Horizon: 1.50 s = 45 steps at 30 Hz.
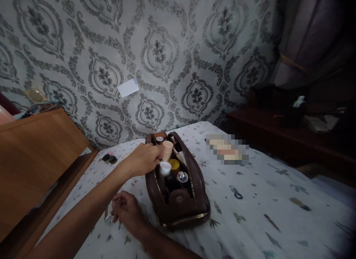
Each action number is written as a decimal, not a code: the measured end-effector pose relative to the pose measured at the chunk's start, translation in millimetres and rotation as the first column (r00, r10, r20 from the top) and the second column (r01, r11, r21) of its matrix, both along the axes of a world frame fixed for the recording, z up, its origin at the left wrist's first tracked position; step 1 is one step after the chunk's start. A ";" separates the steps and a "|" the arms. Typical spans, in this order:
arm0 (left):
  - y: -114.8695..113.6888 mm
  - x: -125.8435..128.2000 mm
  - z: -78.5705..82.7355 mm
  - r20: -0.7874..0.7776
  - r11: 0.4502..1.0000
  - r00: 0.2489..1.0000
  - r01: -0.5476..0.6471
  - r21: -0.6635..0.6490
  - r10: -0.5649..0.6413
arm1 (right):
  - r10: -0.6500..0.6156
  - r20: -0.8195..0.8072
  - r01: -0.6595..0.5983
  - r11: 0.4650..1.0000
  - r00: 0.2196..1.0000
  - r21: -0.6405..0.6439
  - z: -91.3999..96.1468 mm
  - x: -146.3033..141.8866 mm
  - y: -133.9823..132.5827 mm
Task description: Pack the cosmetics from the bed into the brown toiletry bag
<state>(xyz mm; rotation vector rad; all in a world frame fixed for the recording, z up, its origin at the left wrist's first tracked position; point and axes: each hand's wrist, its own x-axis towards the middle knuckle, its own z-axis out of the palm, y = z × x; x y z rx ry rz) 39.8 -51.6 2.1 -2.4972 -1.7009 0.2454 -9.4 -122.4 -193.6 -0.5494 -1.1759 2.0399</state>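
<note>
A brown leather toiletry bag (194,207) lies unzipped on the patterned bedsheet. Upright bottles and jars fill it: a beige-capped bottle (167,149), a white-capped one (165,168), a yellow lid (174,164) and a silver cap (183,176). My left hand (143,159) reaches in from the left, its fingers closed round the beige-capped bottle at the bag's far end. My right hand (128,210) rests on the sheet left of the bag, fingers curled on a small clear item (108,215) that I cannot name.
A wooden headboard or cabinet (33,155) stands close on the left. Two small dark round things (109,158) lie on the sheet near it. Far right there is a dark wooden shelf (278,136) below a curtain. Patterned wallpaper runs behind the bed.
</note>
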 end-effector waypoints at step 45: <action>-12.7 -0.7 1.1 0.160 0.985 0.977 0.157 -0.069 -0.144 | -0.004 -0.009 0.005 0.999 1.000 0.041 -10.0 -3.5 0.0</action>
